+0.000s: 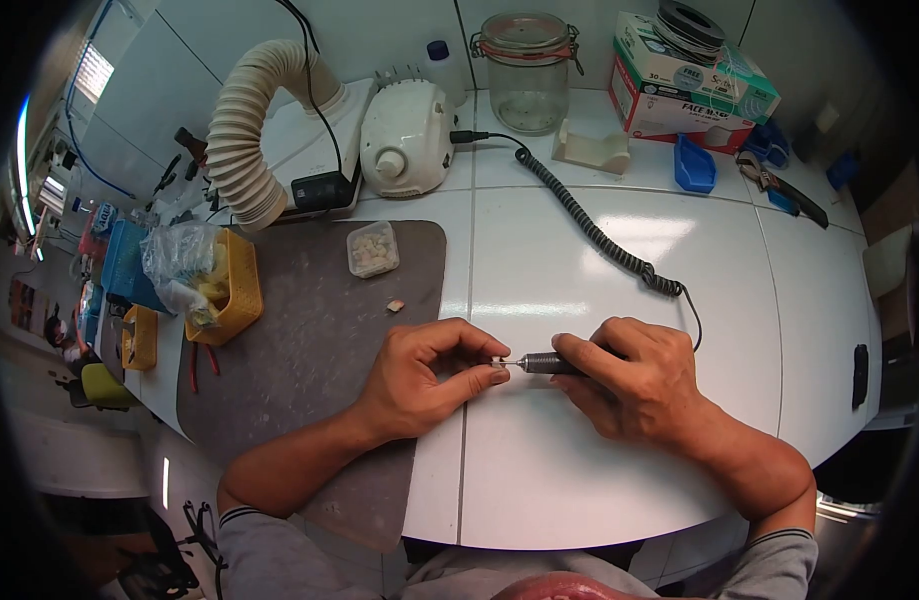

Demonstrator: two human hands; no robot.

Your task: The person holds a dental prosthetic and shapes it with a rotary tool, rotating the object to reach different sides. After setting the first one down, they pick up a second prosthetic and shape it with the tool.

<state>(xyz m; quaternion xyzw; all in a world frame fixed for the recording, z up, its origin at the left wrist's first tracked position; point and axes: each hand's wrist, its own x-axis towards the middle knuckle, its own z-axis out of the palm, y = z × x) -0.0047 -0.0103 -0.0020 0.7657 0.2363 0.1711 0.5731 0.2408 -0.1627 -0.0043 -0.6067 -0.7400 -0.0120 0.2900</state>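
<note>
Grey sleeves along the frame's bottom edge end near the elbows, leaving the forearms apparently propped for steadiness. At centre, the right hand grips a rotary handpiece pen-fashion, probably for fine control; the left hand pinches a tiny workpiece, hard to identify, against its bit. Coiled cord, upper right, allows slack.

Worktop: white, grey-lined | Mat: mottled grey-brown | Rotary tool: black and silver | Cord: black | Hose: cream | Basket: yellow | Sleeves: grey, dark-striped
</note>
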